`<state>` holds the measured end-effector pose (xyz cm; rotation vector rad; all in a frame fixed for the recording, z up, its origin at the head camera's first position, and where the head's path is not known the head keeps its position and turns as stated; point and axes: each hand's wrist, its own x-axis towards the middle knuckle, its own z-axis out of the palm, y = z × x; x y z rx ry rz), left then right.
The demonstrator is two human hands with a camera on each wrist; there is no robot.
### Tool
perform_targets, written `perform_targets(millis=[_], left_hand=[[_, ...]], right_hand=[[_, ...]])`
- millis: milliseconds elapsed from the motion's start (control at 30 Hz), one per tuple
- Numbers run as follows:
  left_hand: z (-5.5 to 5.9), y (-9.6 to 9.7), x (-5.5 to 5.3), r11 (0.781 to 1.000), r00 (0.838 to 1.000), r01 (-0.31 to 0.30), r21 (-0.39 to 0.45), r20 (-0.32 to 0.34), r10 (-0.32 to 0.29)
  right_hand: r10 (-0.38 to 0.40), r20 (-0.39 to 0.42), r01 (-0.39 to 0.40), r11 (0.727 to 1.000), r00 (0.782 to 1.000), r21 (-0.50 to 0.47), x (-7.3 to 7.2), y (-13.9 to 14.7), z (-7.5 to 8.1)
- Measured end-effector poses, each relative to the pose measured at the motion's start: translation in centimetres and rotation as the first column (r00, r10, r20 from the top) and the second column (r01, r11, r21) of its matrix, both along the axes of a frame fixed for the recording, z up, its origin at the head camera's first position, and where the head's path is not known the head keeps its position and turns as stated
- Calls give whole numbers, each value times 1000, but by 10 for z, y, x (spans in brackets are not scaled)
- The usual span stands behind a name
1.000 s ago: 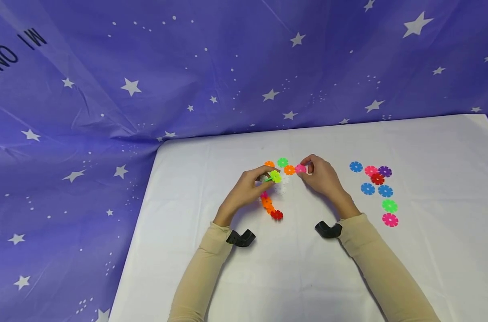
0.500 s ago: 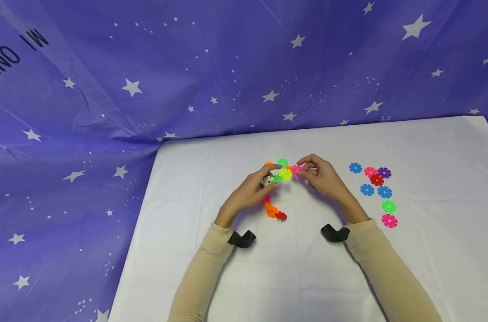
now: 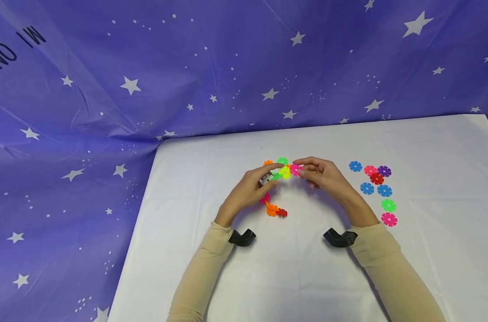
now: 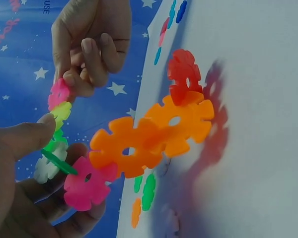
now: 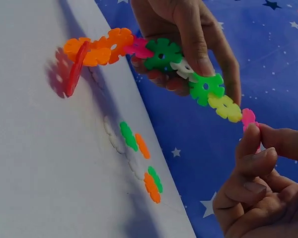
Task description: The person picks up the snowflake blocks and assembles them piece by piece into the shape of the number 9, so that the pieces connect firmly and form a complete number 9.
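Observation:
A chain of slotted snowflake discs hangs between the hands. My left hand (image 3: 244, 190) grips it midway, thumb on the light green disc (image 5: 213, 91), fingers behind the white and dark green discs (image 5: 161, 47). From there a pink disc (image 4: 87, 191), two orange discs (image 4: 188, 124) and a red disc (image 4: 181, 69) trail down toward the tabletop. Past the light green one is a yellow disc (image 5: 224, 107). My right hand (image 3: 328, 181) pinches a pink disc (image 3: 295, 170) between thumb and forefinger, its edge right at the yellow disc.
On the white-covered table (image 3: 284, 277), loose blue (image 3: 355, 166), purple (image 3: 384, 171), red, green and pink discs lie to the right. Several orange, green (image 5: 128, 136) and white discs lie flat behind the hands. A starry blue cloth (image 3: 227, 67) hangs beyond the far edge.
The left hand turned the chain so its yellow disc swung right and faces the pink disc. The right hand brought the pink disc slightly left, up to the yellow one.

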<state>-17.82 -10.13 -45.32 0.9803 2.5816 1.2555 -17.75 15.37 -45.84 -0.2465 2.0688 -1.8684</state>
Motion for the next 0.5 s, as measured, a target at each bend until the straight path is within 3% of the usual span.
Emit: perform_targets(millis=[500], left_hand=[[-1, -1, -3, 999, 998, -7, 49, -66, 10]], right_hand=[[-22, 47, 25, 998, 999, -57, -2, -3, -4]])
